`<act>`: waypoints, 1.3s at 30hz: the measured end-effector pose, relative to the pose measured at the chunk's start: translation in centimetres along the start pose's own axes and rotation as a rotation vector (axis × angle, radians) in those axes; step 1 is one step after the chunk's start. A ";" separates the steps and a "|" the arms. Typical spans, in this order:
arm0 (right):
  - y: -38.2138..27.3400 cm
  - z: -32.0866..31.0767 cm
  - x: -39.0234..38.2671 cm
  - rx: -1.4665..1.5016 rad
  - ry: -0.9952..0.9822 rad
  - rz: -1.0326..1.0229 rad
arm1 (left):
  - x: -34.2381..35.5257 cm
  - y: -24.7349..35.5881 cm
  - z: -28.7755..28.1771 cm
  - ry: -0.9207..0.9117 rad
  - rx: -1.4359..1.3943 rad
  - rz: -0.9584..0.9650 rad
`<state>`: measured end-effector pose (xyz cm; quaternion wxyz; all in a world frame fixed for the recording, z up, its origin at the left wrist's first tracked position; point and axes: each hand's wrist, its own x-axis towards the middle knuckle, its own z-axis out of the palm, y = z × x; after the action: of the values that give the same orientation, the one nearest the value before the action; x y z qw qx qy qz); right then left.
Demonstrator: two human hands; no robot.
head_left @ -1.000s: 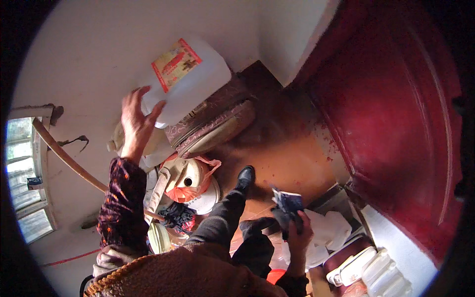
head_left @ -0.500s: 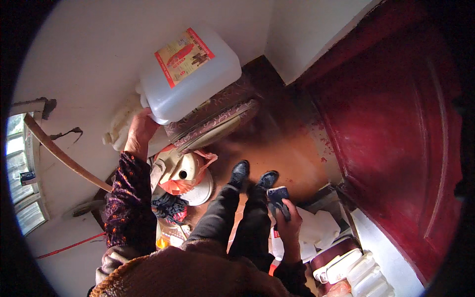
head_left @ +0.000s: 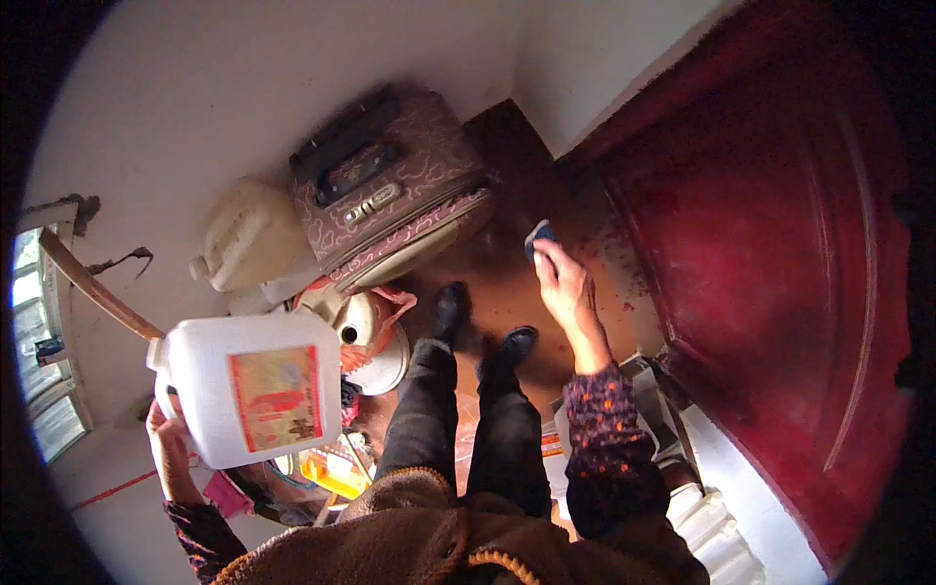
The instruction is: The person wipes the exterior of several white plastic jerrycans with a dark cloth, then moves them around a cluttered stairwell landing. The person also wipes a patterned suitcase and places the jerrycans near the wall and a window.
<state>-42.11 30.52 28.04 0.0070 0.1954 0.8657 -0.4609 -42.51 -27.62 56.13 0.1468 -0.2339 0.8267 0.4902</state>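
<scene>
My left hand [head_left: 171, 444] is closed round the handle of a large translucent white plastic jug [head_left: 200, 390]. The jug is lying tilted in the air at the left, its red-edged label facing up. In my right hand [head_left: 568, 292], raised ahead of my feet, is a small folded dark blue cloth [head_left: 538, 237] with a pale edge, pinched between the fingers. A brown patterned suitcase [head_left: 429, 146] stands against the wall beyond the jug, its top handle and lock uncovered.
A yellowish jug [head_left: 249, 234] leans by the suitcase. Nearer are a cream container [head_left: 363, 317] in a red plastic bag and a white bucket [head_left: 382, 369]. A curved wooden stick [head_left: 93, 283] slants at the left. At right stands a dark red door [head_left: 760, 273].
The white jug has come off the suitcase, moving left and toward me in my left hand. My right hand, with the cloth, has moved up and forward from beside my leg.
</scene>
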 end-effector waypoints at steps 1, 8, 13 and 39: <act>-0.5 0.5 1.6 0.061 0.021 -0.029 | 0.0 -0.6 0.5 0.058 0.124 -0.146; -4.7 3.1 10.9 -0.086 -0.011 -0.009 | 5.9 -10.5 8.7 -0.171 0.256 -0.194; -9.9 6.5 16.8 -0.417 0.092 -0.248 | 12.1 -12.2 15.9 -0.317 0.826 -0.120; -9.9 15.1 16.9 -0.442 0.182 -0.201 | 20.2 -16.7 27.1 -0.673 -0.034 -0.512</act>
<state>-63.63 19.05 24.00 -0.0739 0.1428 0.9575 -0.2393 -50.35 -15.53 21.29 0.5218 -0.2611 0.6396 0.5005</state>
